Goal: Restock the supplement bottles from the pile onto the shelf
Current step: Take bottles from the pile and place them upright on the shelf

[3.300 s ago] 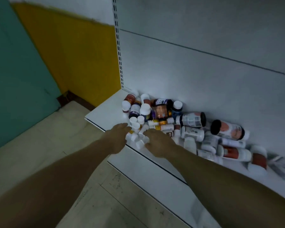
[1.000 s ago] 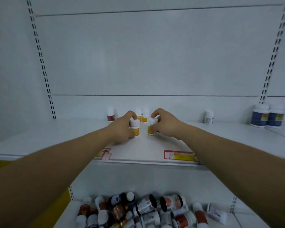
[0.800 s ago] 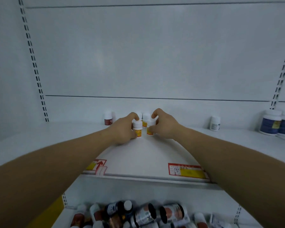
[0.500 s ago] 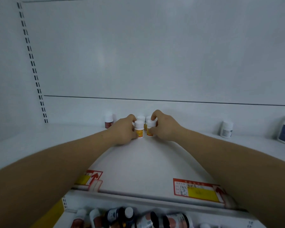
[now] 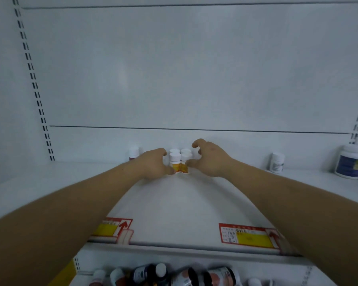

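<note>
Four small white-capped bottles with yellow-orange labels stand in a tight two-by-two cluster at the back of the white shelf (image 5: 174,211). My left hand (image 5: 153,164) grips the front left bottle (image 5: 174,164), thumb low on its label. My right hand (image 5: 210,159) is beside the front right bottle (image 5: 184,166); its thumb touches the bottle while the index finger is lifted clear above. The two back bottles (image 5: 180,151) show only their caps. The pile of mixed bottles (image 5: 174,275) lies on the lower shelf at the bottom edge.
A small red-labelled bottle (image 5: 134,152) stands left of the cluster, a white bottle (image 5: 276,163) to the right, and large blue-labelled jars (image 5: 349,162) at far right. Red and yellow price tags (image 5: 246,236) sit on the shelf's front edge. The back wall is close behind.
Both hands carried small bottles from the pile up to the shelf and set them against the back pair. The right hand's fingers have since spread off its bottle.
</note>
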Demonstrator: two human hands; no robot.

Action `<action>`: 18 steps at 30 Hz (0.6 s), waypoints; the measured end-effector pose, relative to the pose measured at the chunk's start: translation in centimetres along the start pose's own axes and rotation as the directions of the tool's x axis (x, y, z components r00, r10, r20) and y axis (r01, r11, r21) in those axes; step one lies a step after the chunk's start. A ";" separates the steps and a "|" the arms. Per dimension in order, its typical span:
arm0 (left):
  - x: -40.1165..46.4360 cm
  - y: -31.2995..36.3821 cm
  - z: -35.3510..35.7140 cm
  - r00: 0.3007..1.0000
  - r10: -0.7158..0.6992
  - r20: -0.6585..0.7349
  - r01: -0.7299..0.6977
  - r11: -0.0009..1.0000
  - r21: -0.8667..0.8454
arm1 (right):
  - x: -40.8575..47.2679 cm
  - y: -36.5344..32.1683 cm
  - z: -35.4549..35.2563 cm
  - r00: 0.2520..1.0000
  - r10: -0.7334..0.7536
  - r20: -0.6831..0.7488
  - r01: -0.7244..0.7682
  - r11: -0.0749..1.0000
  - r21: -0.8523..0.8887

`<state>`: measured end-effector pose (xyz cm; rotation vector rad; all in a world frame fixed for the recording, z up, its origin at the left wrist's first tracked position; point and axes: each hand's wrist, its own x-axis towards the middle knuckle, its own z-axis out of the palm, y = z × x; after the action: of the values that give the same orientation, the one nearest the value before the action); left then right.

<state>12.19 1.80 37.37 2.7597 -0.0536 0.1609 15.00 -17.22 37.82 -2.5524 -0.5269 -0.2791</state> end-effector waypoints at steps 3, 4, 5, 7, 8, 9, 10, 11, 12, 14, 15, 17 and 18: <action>-2.5 0.3 -0.9 0.997 0.056 0.044 -0.057 0.998 0.035 | -1.1 -0.3 -0.8 0.999 0.034 -0.002 -0.034 0.997 -0.073; -3.5 0.5 -1.0 0.995 0.075 0.062 -0.078 0.996 0.050 | -1.5 -0.5 -0.9 0.999 0.042 0.003 -0.041 0.994 -0.098; -4.4 0.8 -1.2 0.993 0.093 0.072 -0.097 0.994 0.059 | -2.0 -0.7 -1.0 0.999 0.047 0.007 -0.046 0.992 -0.120; -6.5 1.6 -1.8 0.991 0.113 0.076 -0.118 0.991 0.069 | -3.3 -1.3 -1.2 0.999 0.051 0.002 -0.050 0.988 -0.146; -7.6 1.9 -2.0 0.991 0.113 0.075 -0.118 0.990 0.073 | -4.0 -1.7 -1.3 0.999 0.045 -0.001 -0.045 0.987 -0.155; -8.9 2.2 -2.1 0.991 0.107 0.075 -0.113 0.991 0.078 | -4.7 -2.1 -1.4 0.999 0.037 -0.002 -0.037 0.986 -0.162; -10.3 2.5 -2.2 0.992 0.103 0.072 -0.109 0.990 0.084 | -5.6 -2.7 -1.4 1.000 0.027 -0.001 -0.027 0.986 -0.165; -11.9 2.8 -2.1 0.993 0.102 0.067 -0.108 0.990 0.094 | -6.4 -3.2 -1.4 1.000 0.011 0.001 -0.011 0.986 -0.165; -13.5 3.0 -2.1 0.993 0.103 0.059 -0.109 0.988 0.106 | -7.3 -3.7 -1.5 1.000 -0.016 -0.001 0.016 0.987 -0.161; -16.7 3.4 -1.9 0.994 0.105 0.037 -0.109 0.987 0.122 | -9.1 -4.8 -1.7 0.996 -0.086 0.001 0.085 0.984 -0.154; -18.3 3.7 -1.9 0.995 0.098 0.017 -0.100 0.988 0.120 | -10.2 -5.3 -1.8 0.992 -0.123 0.005 0.122 0.981 -0.153; -21.7 4.3 -1.6 0.996 0.074 -0.040 -0.069 0.991 0.114 | -12.5 -6.0 -1.8 0.981 -0.191 0.018 0.192 0.970 -0.150; -23.4 4.7 -1.4 0.996 0.059 -0.063 -0.051 0.992 0.120 | -13.8 -6.3 -1.8 0.976 -0.215 0.032 0.218 0.966 -0.143</action>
<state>-11.47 -1.68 37.59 2.8698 -0.1060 0.2783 -0.22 -17.53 38.13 -2.6405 -0.8220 -0.3872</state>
